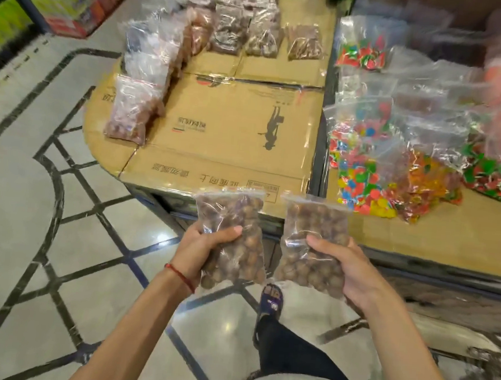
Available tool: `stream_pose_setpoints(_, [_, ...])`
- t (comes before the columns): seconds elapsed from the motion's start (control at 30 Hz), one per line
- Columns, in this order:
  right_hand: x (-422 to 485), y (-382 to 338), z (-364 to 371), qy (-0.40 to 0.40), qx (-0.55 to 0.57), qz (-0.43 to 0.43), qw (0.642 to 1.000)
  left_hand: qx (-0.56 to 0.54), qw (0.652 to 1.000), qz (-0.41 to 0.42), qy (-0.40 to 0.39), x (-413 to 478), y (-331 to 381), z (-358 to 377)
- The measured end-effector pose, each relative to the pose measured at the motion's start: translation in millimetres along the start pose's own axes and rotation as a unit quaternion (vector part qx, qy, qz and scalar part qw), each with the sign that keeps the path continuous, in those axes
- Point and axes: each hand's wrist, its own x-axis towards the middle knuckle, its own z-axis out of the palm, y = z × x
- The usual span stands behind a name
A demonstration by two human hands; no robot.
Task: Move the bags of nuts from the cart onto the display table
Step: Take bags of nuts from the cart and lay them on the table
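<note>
The left hand (199,250) holds one bag of nuts (232,236) upright, its fingers curled behind the bag and the thumb pressed across the front, so the fingers are clamped on it. The right hand (343,264) grips a second bag of nuts (314,240) in the same way, thumb on the front, fingers wrapped round the far side. The two bags hang side by side, close but apart, with their sealed tops pointing away from the person. A red string bracelet (180,276) circles the left wrist.

Just beyond the fingertips of both hands lies the near edge of the counter (231,146), which is covered with flattened cardboard. Neither held bag touches it. Farther out from the left fingers, more bags of nuts (129,111) stand in a row along the counter's left side, and others (243,33) sit at its far end. Out past the right fingers, on a neighbouring cardboard-covered surface, lie clear bags of bright sweets (364,174).

Below the hands are the tiled floor (32,202) and a foot in a dark sandal (271,304). Wire mesh of the cart (486,376) shows low to the right of the right forearm.
</note>
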Motion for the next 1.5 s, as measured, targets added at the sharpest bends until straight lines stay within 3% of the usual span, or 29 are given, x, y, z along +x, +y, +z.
stream_pose_setpoints(0.43, [130.6, -116.7, 75.1, 0.002, -0.039, -0.019, 0.999, -0.008, 0.999, 0.01, 0.051, 136.2, 112.7, -15.9])
stream_pose_setpoints(0.97, [218.0, -121.5, 237.9, 0.077, 0.055, -0.06, 0.994, 0.121, 0.989, 0.035, -0.076, 300.6, 236.8, -132.1])
stream_pose_setpoints(1.3, [244.5, -171.8, 281.5, 0.107, 0.01, -0.097, 0.989, 0.155, 0.981, 0.041, -0.109, 361.2, 296.7, -116.5])
stream_pose_setpoints(1.5, [281.8, -208.7, 277.4, 0.089, 0.034, -0.107, 0.99, 0.189, 0.972, 0.088, -0.11, 412.3, 331.8, -89.6])
